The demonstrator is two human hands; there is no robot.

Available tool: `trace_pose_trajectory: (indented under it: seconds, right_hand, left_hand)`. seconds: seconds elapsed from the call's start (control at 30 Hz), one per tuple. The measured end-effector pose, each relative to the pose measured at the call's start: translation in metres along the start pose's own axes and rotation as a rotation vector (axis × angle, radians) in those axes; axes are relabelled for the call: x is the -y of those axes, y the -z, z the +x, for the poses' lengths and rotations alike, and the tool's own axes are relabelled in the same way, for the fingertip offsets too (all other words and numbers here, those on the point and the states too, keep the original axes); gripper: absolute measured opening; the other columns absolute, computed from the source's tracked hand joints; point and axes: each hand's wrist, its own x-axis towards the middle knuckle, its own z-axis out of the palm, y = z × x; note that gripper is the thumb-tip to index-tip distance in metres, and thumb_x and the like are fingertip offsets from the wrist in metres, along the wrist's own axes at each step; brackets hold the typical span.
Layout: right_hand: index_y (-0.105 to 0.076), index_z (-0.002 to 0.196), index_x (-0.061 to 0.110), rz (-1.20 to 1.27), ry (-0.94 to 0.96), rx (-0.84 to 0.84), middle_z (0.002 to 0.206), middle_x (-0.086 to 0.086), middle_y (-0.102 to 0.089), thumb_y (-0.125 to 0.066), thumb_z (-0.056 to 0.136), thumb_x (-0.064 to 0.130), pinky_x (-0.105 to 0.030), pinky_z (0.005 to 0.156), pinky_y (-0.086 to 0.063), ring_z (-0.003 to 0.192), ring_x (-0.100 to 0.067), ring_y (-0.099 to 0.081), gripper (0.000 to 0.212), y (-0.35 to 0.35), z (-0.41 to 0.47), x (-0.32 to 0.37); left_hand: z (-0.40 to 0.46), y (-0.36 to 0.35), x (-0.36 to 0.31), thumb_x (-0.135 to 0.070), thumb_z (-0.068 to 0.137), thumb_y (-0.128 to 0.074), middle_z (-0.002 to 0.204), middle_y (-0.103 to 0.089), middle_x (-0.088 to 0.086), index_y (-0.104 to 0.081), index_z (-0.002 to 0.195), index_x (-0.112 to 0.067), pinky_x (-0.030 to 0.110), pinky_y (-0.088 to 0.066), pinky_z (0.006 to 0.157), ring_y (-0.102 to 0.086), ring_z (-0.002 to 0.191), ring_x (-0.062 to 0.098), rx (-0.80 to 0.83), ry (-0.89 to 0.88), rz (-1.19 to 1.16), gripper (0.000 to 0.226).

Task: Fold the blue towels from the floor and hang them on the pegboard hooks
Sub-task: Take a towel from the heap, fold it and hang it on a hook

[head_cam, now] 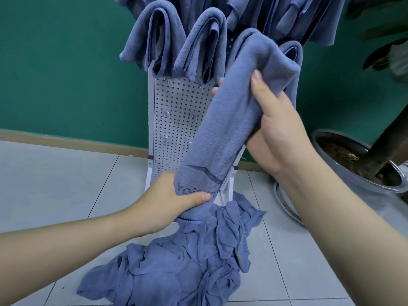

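Blue folded towel (223, 120) slants between both hands: left hand (176, 199) grips its lower end, right hand (273, 129) clutches its upper part. Stitched lettering by the left thumb reads "Yo", the rest hidden.

The floor (55, 173) is pale grey tile with thin dark joints. A crumpled heap of blue towels (176, 261) lies on it, in front of the white pegboard stand's feet (148, 177). A grey plant pot (344, 171) stands at the right, with what may be a coiled hose (284, 204) beside it.
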Motion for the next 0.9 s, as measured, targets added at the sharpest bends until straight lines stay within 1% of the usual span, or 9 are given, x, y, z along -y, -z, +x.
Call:
trace_pose_trajectory:
  seconds: [0.1,0.23,0.33,0.4,0.57,0.7,0.8,0.87,0.9]
  right_hand:
    - [-0.062,0.121,-0.001,-0.017,-0.014,-0.040,0.107,-0.020,-0.074,-0.047,0.110,0.021,-0.044,0.095,-0.059,0.101,-0.029,-0.073,0.028,0.007,0.002,-0.001]
    - [-0.054,0.142,-0.003,-0.085,-0.082,-0.144,0.138,-0.028,-0.062,-0.051,0.109,0.027,-0.053,0.109,-0.051,0.130,-0.040,-0.061,0.044,0.015,-0.003,-0.011]
    - [-0.052,0.143,-0.003,-0.139,-0.133,-0.141,0.141,-0.028,-0.059,-0.052,0.108,0.031,-0.058,0.110,-0.048,0.131,-0.041,-0.059,0.048,0.017,-0.007,-0.018]
    - [-0.052,0.141,-0.005,-0.145,-0.152,-0.132,0.140,-0.029,-0.060,-0.052,0.108,0.031,-0.059,0.110,-0.047,0.131,-0.043,-0.059,0.049,0.017,-0.008,-0.023]
    - [-0.060,0.131,-0.001,-0.106,-0.175,-0.123,0.126,-0.024,-0.068,-0.053,0.108,0.030,-0.052,0.105,-0.054,0.112,-0.031,-0.067,0.039,0.009,-0.009,-0.035]
    - [-0.063,0.126,0.003,-0.158,-0.203,-0.111,0.118,-0.012,-0.074,-0.056,0.106,0.027,-0.044,0.100,-0.057,0.111,-0.025,-0.071,0.032,0.018,-0.004,-0.044]
    - [-0.063,0.127,0.004,-0.388,-0.206,-0.159,0.115,-0.013,-0.077,-0.064,0.103,0.025,-0.034,0.081,-0.060,0.099,-0.019,-0.074,0.032,0.034,-0.003,-0.050]
    - [-0.060,0.126,0.011,-0.634,-0.160,-0.147,0.107,0.002,-0.077,-0.068,0.100,0.025,-0.022,0.075,-0.057,0.091,-0.008,-0.072,0.030,0.046,-0.008,-0.057]
    - [-0.056,0.132,0.018,-0.771,-0.124,-0.108,0.114,0.014,-0.072,-0.069,0.099,0.026,-0.017,0.079,-0.055,0.097,0.001,-0.069,0.036,0.052,-0.013,-0.061]
  left_hand:
    - [-0.001,0.009,0.001,-0.021,0.088,-0.078,0.097,-0.079,-0.011,-0.076,0.096,-0.025,0.023,-0.056,0.084,-0.072,0.092,0.002,0.058,0.002,0.105,0.008]
    - [-0.002,0.025,-0.002,-0.029,0.084,-0.082,0.092,-0.077,-0.016,-0.073,0.089,-0.029,0.017,-0.051,0.075,-0.069,0.084,-0.002,0.171,0.009,0.228,0.010]
    - [0.005,0.032,-0.012,-0.031,0.078,-0.087,0.116,-0.074,-0.019,-0.068,0.118,-0.029,0.016,-0.050,0.093,-0.068,0.110,-0.002,0.146,-0.071,0.178,0.044]
    - [0.014,0.033,-0.020,-0.035,0.073,-0.092,0.125,-0.072,-0.014,-0.065,0.126,-0.025,0.017,-0.047,0.102,-0.065,0.119,0.003,0.079,-0.136,0.095,0.060]
    - [0.021,0.026,-0.022,-0.013,0.078,-0.083,0.121,-0.075,-0.004,-0.067,0.125,-0.016,0.033,-0.055,0.100,-0.070,0.115,0.015,0.073,-0.066,-0.105,0.049]
    - [0.019,0.025,-0.017,-0.001,0.084,-0.077,0.115,-0.077,0.003,-0.070,0.121,-0.012,0.038,-0.058,0.097,-0.072,0.111,0.025,0.042,0.037,-0.182,0.040]
    - [0.013,0.037,-0.016,-0.004,0.085,-0.079,0.116,-0.077,0.008,-0.070,0.123,-0.011,0.039,-0.059,0.095,-0.073,0.110,0.029,0.108,0.100,-0.210,0.040]
    - [0.011,0.047,-0.015,-0.008,0.081,-0.083,0.118,-0.076,0.010,-0.069,0.125,-0.011,0.041,-0.058,0.097,-0.072,0.112,0.031,0.121,0.094,-0.213,0.046]
    - [0.011,0.051,-0.015,-0.012,0.078,-0.081,0.120,-0.075,0.010,-0.069,0.125,-0.011,0.042,-0.057,0.098,-0.072,0.112,0.031,0.116,0.082,-0.219,0.049]
